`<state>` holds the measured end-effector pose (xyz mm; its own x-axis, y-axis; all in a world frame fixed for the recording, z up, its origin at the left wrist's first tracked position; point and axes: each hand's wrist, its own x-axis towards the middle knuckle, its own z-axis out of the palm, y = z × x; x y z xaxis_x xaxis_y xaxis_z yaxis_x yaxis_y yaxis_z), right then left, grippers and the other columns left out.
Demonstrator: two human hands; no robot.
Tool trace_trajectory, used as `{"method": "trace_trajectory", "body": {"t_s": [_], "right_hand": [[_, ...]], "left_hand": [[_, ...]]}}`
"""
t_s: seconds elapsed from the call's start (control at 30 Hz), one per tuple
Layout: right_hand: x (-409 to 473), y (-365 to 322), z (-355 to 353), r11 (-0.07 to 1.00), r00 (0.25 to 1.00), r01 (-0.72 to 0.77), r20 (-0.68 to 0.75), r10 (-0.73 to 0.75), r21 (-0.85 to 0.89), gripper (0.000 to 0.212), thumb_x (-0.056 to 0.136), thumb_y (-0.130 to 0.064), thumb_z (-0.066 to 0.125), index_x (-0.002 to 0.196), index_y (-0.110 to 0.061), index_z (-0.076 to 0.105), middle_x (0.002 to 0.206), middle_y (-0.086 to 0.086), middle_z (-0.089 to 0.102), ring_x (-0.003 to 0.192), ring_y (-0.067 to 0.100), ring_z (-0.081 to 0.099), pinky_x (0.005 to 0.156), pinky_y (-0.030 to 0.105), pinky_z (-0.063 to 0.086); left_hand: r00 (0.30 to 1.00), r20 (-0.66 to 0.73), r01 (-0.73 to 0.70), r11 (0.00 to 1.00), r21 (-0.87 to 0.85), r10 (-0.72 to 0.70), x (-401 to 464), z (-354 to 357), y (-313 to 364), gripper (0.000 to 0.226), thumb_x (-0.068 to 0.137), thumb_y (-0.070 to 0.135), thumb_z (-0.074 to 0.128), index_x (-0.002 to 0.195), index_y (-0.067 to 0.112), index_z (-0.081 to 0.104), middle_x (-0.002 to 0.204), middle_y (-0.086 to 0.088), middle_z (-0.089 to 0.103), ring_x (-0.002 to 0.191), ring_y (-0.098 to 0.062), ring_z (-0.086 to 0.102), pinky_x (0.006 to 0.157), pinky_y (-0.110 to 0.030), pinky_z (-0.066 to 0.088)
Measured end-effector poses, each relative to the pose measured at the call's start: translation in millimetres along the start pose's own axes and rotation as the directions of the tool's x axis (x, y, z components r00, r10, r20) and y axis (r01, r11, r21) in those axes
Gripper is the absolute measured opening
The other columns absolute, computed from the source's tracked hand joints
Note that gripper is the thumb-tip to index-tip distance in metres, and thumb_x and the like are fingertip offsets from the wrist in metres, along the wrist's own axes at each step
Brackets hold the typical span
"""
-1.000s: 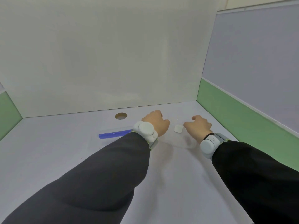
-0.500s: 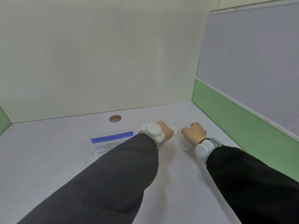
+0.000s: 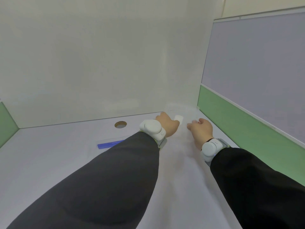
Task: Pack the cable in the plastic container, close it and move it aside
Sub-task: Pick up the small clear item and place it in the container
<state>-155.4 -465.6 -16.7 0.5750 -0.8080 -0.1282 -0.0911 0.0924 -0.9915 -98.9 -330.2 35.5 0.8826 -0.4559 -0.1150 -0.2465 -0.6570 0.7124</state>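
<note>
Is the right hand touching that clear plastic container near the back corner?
Cannot tell. In the head view the right hand lies open just short of the see-through container, whose blurred edges hide any contact or gap at the fingers.

Two hands reach out over one desk (image 3: 49,162): the left hand (image 3: 168,125) and the right hand (image 3: 202,129). Each wrist carries a white band, so two bands: one (image 3: 151,129) on the left, one (image 3: 210,147) on the right. There is one clear plastic container (image 3: 180,109), one small white piece (image 3: 178,118), one blue-striped bag (image 3: 109,144) and one round hole (image 3: 120,124) in the desk.
</note>
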Motion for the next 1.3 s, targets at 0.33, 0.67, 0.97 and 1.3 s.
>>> {"method": "trace_trajectory", "body": {"t_s": [0.33, 0.67, 0.97, 1.3], "right_hand": [[-26, -25, 32, 0.946, 0.98, 0.052, 0.168, -0.111, 0.319, 0.033, 0.09, 0.009, 0.06, 0.122, 0.004, 0.057, 0.106, 0.014, 0.071, 0.086, 0.022, 0.073, 0.073, 0.023, 0.058], [-80, -47, 63, 0.829, 0.784, 0.559, 0.307, -0.54, 0.031, 0.031, 0.087, 0.006, 0.052, 0.109, -0.015, 0.059, 0.112, -0.003, 0.073, 0.106, 0.007, 0.07, 0.089, 0.021, 0.056], [-115, -39, 83, 0.578, 0.543, 0.805, 0.554, -0.631, -0.131, 0.033, 0.09, 0.002, 0.057, 0.113, -0.02, 0.061, 0.11, -0.001, 0.069, 0.103, 0.016, 0.064, 0.088, 0.015, 0.048], [-123, -32, 84, 0.432, 0.382, 0.894, 0.701, -0.602, -0.117, 0.027, 0.092, -0.036, 0.064, 0.116, -0.023, 0.064, 0.124, -0.007, 0.067, 0.112, 0.011, 0.06, 0.1, 0.025, 0.046]], "left_hand": [[0.998, -0.047, 0.023, 0.984, -0.176, -0.031, -5, -57, -23, 0.037, 0.093, 0.027, 0.052, 0.065, 0.013, 0.034, 0.066, -0.002, 0.033, 0.057, -0.021, 0.029, 0.051, -0.03, 0.021], [0.983, -0.118, 0.043, 0.802, -0.596, -0.141, -16, -126, -63, 0.058, 0.091, 0.057, 0.04, 0.094, 0.006, 0.069, 0.094, -0.007, 0.079, 0.096, -0.032, 0.073, 0.098, -0.046, 0.052], [0.993, 0.073, 0.107, 0.495, -0.862, -0.088, -51, -163, -83, 0.069, 0.093, 0.062, 0.04, 0.119, -0.001, 0.053, 0.107, -0.028, 0.073, 0.092, -0.038, 0.075, 0.086, -0.043, 0.059], [0.996, 0.023, 0.065, 0.489, -0.87, -0.091, -66, -167, -107, 0.018, 0.094, 0.02, 0.05, 0.105, 0.006, 0.053, 0.109, -0.025, 0.071, 0.081, -0.034, 0.072, 0.054, -0.031, 0.059]]}}
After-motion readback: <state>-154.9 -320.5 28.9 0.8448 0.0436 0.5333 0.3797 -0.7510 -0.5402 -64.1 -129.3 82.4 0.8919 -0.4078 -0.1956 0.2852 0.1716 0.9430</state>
